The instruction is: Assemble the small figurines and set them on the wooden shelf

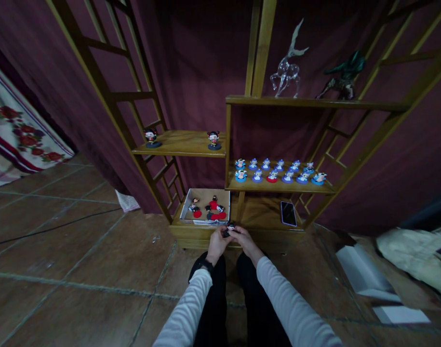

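My left hand (217, 242) and my right hand (244, 238) meet low in front of a wooden shelf unit (263, 102), fingers closed together on a small dark-haired figurine (230, 227). Just beyond them an open cardboard box (206, 205) on the bottom board holds several figurines with red bases. Two similar figurines (213, 140) stand on the left middle shelf, the other at its left end (151, 137). Several small blue-and-white figurines (278, 171) stand in rows on the right middle shelf.
A phone (288, 213) lies on the bottom board at the right. A clear glass deer (288, 67) and a dark green figure (345, 77) stand on the top shelf. White boards (365, 277) and a pale cloth (415, 258) lie on the tiled floor at right; a cable (54, 226) crosses at left.
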Tool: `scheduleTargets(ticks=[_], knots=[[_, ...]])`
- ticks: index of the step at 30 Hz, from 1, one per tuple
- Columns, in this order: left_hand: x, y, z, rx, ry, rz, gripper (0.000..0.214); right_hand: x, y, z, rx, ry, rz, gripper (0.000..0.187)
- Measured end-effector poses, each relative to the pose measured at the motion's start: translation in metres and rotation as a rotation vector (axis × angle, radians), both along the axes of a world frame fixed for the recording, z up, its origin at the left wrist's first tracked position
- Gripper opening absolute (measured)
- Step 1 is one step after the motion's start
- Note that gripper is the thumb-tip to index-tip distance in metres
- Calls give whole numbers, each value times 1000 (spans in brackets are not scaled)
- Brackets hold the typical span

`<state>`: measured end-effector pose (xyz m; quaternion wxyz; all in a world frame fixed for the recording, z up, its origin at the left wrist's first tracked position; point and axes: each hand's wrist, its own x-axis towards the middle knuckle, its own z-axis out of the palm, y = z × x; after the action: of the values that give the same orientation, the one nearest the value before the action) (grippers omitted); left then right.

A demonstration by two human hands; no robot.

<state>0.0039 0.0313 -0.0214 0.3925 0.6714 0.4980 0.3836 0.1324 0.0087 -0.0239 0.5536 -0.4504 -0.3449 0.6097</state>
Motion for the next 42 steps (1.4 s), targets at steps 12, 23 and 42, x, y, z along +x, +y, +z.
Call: scheduleTargets(ticks=[12,23,42], knots=[[-1,5,-8,-25,-138,-18,34,0,0,0,-22,58,-68,34],[3,6,-10,-104,-289,-3,42,0,2,-2,-24,25,-96,36],[-1,14,-17,-233,-494,-75,33,0,5,-6,-28,92,-138,29]])
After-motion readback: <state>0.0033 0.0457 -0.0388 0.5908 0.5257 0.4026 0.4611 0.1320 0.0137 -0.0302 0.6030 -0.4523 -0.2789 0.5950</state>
